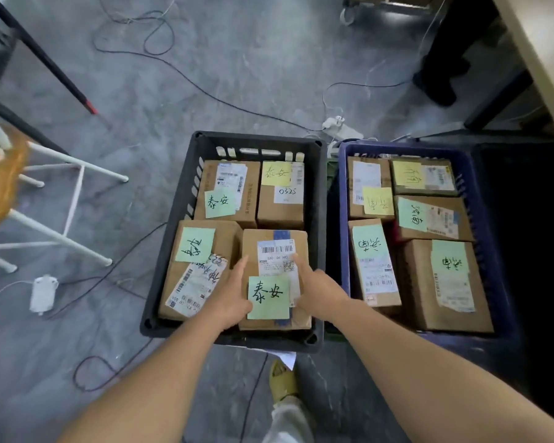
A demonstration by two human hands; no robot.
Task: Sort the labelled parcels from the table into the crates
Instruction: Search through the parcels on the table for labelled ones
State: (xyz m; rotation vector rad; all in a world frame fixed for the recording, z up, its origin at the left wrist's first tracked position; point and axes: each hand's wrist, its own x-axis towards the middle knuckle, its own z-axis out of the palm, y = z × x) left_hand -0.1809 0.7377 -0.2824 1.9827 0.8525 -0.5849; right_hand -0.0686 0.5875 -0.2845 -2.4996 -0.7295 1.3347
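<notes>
A black crate (173,225) on the floor holds several cardboard parcels with green and yellow handwritten notes. In its near right corner lies a parcel (274,241) with a barcode label and a green note. My left hand (231,295) holds that parcel's left side, fingers along the edge. On its right side is my right hand (317,289), thumb on top of the label. A blue crate (344,219) to the right holds several more labelled parcels (445,282).
Cables (205,91) run across the grey floor, with a power strip (339,126) behind the crates and a white adapter (42,292) at left. A white-legged stool (0,187) stands at left. A table edge (544,59) is at top right. My yellow slipper (282,382) is below the black crate.
</notes>
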